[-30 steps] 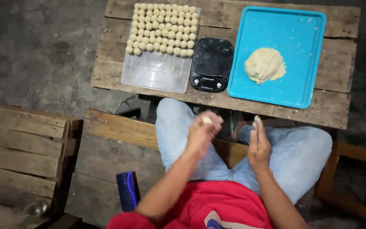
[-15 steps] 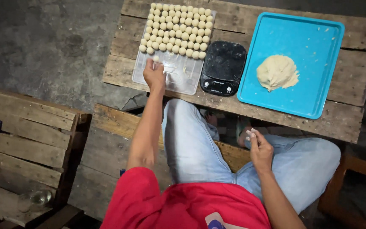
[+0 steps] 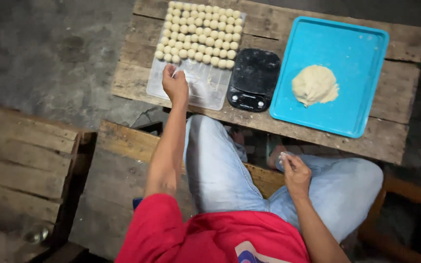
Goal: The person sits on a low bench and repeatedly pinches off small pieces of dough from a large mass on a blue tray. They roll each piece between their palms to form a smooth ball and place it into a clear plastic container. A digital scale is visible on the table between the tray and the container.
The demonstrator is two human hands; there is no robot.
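Head view looks straight down on a plank worktop, and the chief change from a moment ago is the left arm: a second back both hands were up over the lap, and now the left one is stretched out to the near-left part of the worktop, with the camera swung slightly to follow it. Largest on the planks is a blue tray at the right end, bearing a pale lump of dough near its middle. Left of it lies a clear plastic sheet whose far half is packed with rows of small dough balls; its near half is mostly bare. Between sheet and tray sits a black kitchen scale.

Left hand hovers over the sheet's near-left part, just below the last row, fingers bunched, pinching what looks like a small ball. Right hand stays low over the knee, fingers curled around a bit of dough.
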